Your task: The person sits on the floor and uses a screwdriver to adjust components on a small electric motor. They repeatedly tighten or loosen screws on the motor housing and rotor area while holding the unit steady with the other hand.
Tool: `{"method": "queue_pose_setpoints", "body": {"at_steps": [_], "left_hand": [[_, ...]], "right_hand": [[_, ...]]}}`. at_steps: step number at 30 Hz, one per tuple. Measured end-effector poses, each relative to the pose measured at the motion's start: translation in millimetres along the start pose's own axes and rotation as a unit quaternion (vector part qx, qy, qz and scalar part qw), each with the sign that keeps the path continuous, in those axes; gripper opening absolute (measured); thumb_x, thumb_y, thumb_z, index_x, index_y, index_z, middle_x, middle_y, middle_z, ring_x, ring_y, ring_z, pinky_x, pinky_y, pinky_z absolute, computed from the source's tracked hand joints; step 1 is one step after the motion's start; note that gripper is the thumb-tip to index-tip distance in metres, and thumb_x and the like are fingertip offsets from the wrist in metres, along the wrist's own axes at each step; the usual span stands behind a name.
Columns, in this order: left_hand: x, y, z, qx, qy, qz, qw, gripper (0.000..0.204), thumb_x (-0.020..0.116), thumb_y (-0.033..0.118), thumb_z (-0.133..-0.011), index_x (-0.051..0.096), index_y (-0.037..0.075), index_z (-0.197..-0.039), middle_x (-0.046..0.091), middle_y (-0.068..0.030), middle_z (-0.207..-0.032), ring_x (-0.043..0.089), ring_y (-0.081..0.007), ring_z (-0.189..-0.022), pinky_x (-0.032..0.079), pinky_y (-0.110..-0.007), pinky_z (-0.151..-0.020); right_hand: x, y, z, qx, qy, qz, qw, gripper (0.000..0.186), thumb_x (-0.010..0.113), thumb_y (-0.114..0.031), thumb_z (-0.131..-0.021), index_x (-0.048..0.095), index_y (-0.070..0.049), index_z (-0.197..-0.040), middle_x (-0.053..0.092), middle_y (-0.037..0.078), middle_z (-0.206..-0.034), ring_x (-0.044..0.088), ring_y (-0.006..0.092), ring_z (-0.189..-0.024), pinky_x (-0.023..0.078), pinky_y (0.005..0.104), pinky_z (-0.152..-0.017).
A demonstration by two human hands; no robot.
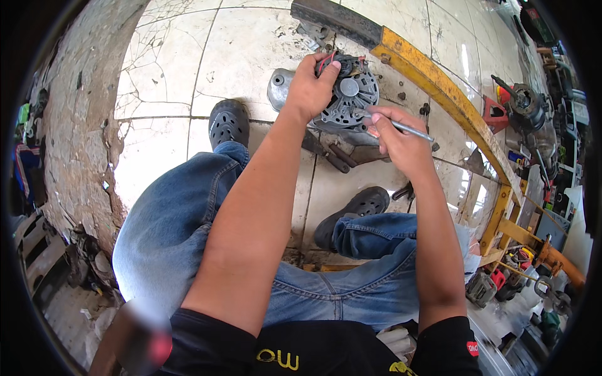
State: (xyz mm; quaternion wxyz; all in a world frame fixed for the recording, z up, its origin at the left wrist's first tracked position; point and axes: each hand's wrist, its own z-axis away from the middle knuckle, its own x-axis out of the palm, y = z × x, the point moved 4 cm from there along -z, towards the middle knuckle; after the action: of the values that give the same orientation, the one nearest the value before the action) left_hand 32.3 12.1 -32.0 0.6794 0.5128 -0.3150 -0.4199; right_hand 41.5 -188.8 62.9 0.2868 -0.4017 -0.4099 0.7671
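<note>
A round metal alternator (351, 93) with a slotted housing and red wires at its top rests on the floor among grimy metal parts. My left hand (313, 84) is closed on its upper left, thumb over the dark fitting there. My right hand (396, 138) grips a thin steel wrench (419, 133), whose head meets the lower part of the housing near a bolt; the exact fit is too small to tell. A silver rounded metal piece (278, 86) lies just left of the alternator, and dark-handled tools (333, 161) lie below it.
A yellow steel frame (433, 81) runs diagonally across the tiled floor (163, 69) on the right. Red stands (492, 116), a motor part (523, 106) and cluttered containers (495, 282) line the right edge. My feet in dark clogs are either side of the work; broken concrete (75, 163) is at left.
</note>
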Motion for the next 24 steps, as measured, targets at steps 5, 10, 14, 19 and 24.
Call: {"method": "queue_pose_setpoints", "body": {"at_steps": [5, 10, 14, 19, 24], "left_hand": [[1, 3, 2, -0.005, -0.002, -0.001, 1.0, 0.051, 0.066, 0.034, -0.098, 0.057, -0.004, -0.131, 0.069, -0.0207, -0.115, 0.066, -0.0266, -0.105, 0.05, -0.036, -0.095], [1, -1, -3, 0.014, -0.004, -0.016, 1.0, 0.053, 0.066, 0.035, -0.098, 0.056, -0.004, -0.132, 0.068, -0.0215, -0.116, 0.065, -0.0268, -0.106, 0.05, -0.036, -0.096], [2, -5, -4, 0.012, -0.007, 0.003, 1.0, 0.054, 0.066, 0.035, -0.097, 0.055, -0.005, -0.133, 0.068, -0.0214, -0.118, 0.065, -0.0269, -0.107, 0.049, -0.036, -0.096], [1, -5, -3, 0.013, -0.007, 0.02, 1.0, 0.055, 0.065, 0.035, -0.098, 0.054, -0.005, -0.134, 0.067, -0.0205, -0.119, 0.064, -0.0253, -0.107, 0.049, -0.035, -0.096], [0, 0, 0, -0.016, -0.038, 0.031, 0.999, 0.056, 0.064, 0.035, -0.099, 0.053, -0.006, -0.136, 0.066, -0.0197, -0.12, 0.063, -0.0233, -0.107, 0.049, -0.034, -0.096]], "right_hand": [[-17, -6, -5, -0.02, 0.074, 0.0, 0.997, 0.026, 0.063, -0.018, -0.1, 0.072, 0.001, -0.114, 0.075, 0.005, -0.088, 0.054, 0.0062, -0.054, 0.045, 0.0238, -0.052], [1, -2, 9, -0.087, 0.06, 0.035, 0.994, 0.02, 0.065, -0.013, -0.098, 0.073, -0.001, -0.111, 0.074, 0.005, -0.086, 0.058, 0.0083, -0.063, 0.047, 0.0244, -0.059], [13, -11, 14, -0.17, 0.048, 0.143, 0.974, 0.018, 0.067, -0.01, -0.096, 0.073, -0.002, -0.111, 0.072, 0.007, -0.083, 0.06, 0.0092, -0.071, 0.048, 0.0252, -0.065], [10, -10, 14, -0.138, 0.034, 0.12, 0.983, 0.019, 0.066, -0.011, -0.096, 0.073, -0.002, -0.112, 0.071, 0.007, -0.084, 0.059, 0.0075, -0.071, 0.048, 0.0253, -0.066], [5, -5, 16, -0.089, 0.005, 0.105, 0.99, 0.019, 0.067, -0.012, -0.096, 0.073, -0.002, -0.11, 0.071, 0.005, -0.084, 0.06, 0.0068, -0.072, 0.048, 0.0238, -0.066]]}}
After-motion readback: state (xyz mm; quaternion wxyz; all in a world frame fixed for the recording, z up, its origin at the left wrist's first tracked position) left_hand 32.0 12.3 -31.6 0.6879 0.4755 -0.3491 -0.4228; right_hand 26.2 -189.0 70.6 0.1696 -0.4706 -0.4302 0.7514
